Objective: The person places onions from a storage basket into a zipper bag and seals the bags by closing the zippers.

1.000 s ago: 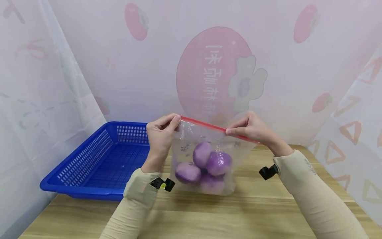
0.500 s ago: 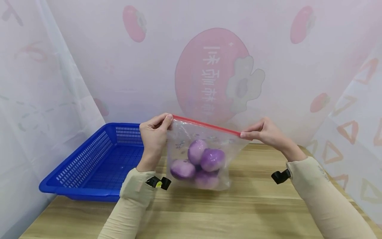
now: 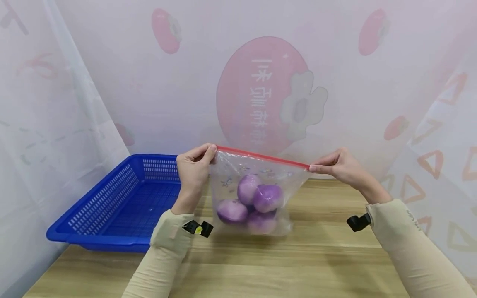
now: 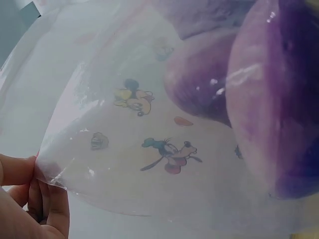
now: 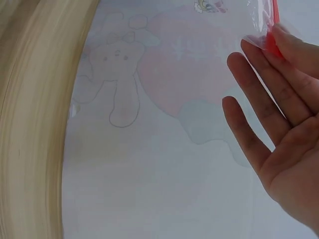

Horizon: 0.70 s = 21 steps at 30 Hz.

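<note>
A clear zip bag (image 3: 227, 165) with a red zip strip (image 3: 261, 156) hangs upright between my hands. Inside lie several round purple-and-white bulbs (image 3: 269, 198) that look like onions; the left wrist view shows one bulb (image 4: 269, 99) close up through the printed plastic. My left hand (image 3: 193, 169) pinches the bag's top left corner between thumb and fingers. At the other end of the strip, my right hand (image 3: 343, 167) pinches the top right corner; its other fingers (image 5: 244, 129) are spread in the right wrist view. Whether the bag's bottom touches the table cannot be told.
To the left stands a blue perforated plastic basket (image 3: 100, 238), partly behind my left hand and forearm. Under everything is a wood-grain table (image 3: 275, 269). A printed white curtain (image 3: 179, 95) hangs behind and at both sides.
My right hand has slid rightward along the red strip to its end, and the strip is now stretched between both hands. The left hand shifted slightly left.
</note>
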Tool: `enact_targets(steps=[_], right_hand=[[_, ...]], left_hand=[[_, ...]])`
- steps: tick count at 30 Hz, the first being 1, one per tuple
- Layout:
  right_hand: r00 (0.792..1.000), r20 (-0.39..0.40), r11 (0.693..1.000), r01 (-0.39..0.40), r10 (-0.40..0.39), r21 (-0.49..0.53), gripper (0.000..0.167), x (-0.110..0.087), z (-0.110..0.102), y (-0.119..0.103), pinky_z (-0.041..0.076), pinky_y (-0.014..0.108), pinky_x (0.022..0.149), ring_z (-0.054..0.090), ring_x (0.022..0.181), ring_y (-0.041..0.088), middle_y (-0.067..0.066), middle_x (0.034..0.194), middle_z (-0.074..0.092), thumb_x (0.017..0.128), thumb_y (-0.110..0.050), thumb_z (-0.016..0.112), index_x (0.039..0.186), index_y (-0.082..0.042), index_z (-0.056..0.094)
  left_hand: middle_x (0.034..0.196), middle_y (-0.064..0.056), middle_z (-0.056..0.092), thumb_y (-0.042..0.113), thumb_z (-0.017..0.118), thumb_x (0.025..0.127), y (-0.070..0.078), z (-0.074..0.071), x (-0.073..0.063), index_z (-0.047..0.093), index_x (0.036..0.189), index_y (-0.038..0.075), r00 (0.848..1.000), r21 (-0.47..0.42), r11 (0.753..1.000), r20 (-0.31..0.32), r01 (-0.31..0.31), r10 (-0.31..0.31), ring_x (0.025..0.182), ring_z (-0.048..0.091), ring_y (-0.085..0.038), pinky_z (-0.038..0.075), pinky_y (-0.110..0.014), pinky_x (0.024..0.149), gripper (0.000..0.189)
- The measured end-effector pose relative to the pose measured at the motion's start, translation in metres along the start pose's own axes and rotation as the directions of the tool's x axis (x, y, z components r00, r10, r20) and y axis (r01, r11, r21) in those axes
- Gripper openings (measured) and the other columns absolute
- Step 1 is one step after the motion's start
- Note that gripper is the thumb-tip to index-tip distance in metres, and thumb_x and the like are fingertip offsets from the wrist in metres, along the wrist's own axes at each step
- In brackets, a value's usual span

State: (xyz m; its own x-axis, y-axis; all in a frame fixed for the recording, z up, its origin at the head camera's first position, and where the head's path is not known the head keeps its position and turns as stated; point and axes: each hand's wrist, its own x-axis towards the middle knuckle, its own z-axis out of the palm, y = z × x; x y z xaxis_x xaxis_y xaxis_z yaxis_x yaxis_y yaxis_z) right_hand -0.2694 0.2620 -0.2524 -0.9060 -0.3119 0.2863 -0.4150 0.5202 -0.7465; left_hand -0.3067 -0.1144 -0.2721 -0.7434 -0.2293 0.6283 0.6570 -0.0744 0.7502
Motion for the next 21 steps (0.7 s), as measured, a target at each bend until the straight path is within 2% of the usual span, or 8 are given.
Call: enact_targets(steps=[9,14,17,21], right_hand=[[0.998,-0.051,0.999,0.042,-0.043,-0.027,0.013,0.0020,-0.0012,-0.0008,0.054,0.023,0.081,0.070,0.092,0.018,0.008,0.094,0.074,0.087,-0.016,0.078,0.094,-0.005,0.080],[0.995,-0.075,0.997,0.067,-0.071,-0.049,0.011,-0.0004,-0.0021,0.0009,0.054,0.022,0.076,0.070,0.087,0.016,0.008,0.093,0.074,0.086,-0.013,0.078,0.093,-0.005,0.080],[0.994,-0.090,0.996,0.049,-0.055,-0.068,0.013,-0.0018,-0.0021,0.0024,0.054,0.023,0.074,0.069,0.087,0.015,0.008,0.094,0.074,0.086,-0.015,0.079,0.094,-0.005,0.080],[0.990,-0.141,0.993,0.000,-0.016,-0.118,0.017,-0.0013,-0.0017,0.0056,0.053,0.023,0.070,0.068,0.084,0.015,0.007,0.094,0.074,0.086,-0.022,0.079,0.096,-0.008,0.080]], left_hand=[[0.071,-0.011,0.066,0.008,0.075,0.089,-0.0039,0.0012,0.0002,0.076,0.089,-0.004,1.000,0.028,1.000,-0.003,0.010,-0.010,0.061,0.060,-0.014,0.056,-0.025,0.060,0.012],[0.069,-0.010,0.065,0.006,0.074,0.089,-0.0033,0.0038,-0.0003,0.077,0.088,-0.003,1.000,0.039,0.999,-0.004,-0.006,0.007,0.059,0.059,-0.013,0.053,-0.022,0.055,0.009],[0.068,-0.011,0.064,0.007,0.075,0.089,-0.0038,0.0059,-0.0014,0.077,0.088,-0.003,1.000,0.043,0.999,-0.005,-0.019,0.019,0.058,0.058,-0.013,0.051,-0.020,0.054,0.011],[0.075,-0.016,0.067,0.009,0.075,0.089,-0.0060,0.0078,-0.0027,0.076,0.093,-0.006,1.000,0.037,0.999,0.002,0.015,-0.015,0.062,0.059,-0.013,0.053,-0.020,0.058,0.015]])
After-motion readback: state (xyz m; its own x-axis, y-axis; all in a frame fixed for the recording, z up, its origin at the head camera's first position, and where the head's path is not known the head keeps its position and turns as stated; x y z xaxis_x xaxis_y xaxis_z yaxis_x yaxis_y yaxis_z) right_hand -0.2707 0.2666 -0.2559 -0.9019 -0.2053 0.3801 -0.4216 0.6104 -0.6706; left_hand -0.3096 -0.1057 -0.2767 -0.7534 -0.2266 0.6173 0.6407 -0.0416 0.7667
